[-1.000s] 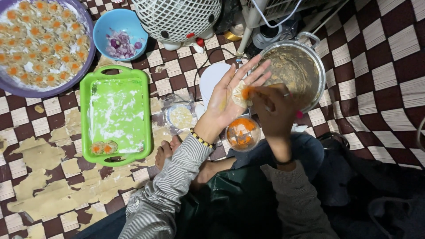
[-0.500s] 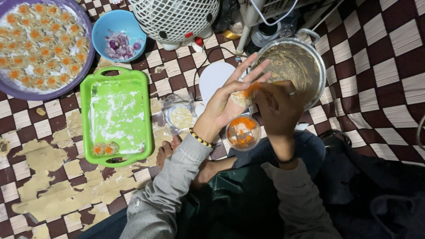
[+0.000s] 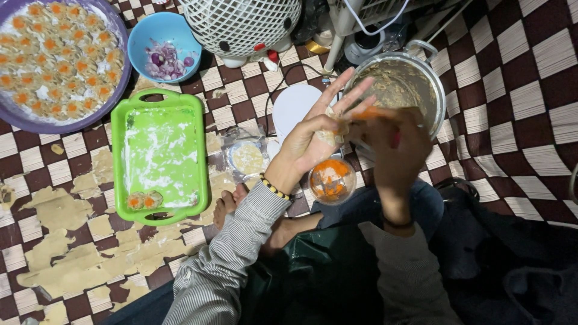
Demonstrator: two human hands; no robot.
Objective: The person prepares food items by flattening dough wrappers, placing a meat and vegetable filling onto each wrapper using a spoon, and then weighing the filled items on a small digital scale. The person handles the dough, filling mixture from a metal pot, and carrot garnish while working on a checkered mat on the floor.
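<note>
Left hand (image 3: 313,135) open, palm up, fingers spread, w/ a pale dumpling wrapper (image 3: 333,133) resting on the fingers. Right hand (image 3: 394,147), blurred, pinches a thin orange-tipped tool right at the wrapper; grip detail unclear. Just below the hands: small clear cup of orange shreds (image 3: 330,179). Behind them, metal pot of brownish filling (image 3: 400,87). Further left: green tray (image 3: 161,157), floured, w/ two finished dumplings; purple bowl (image 3: 57,60) full of dumplings at top left.
</note>
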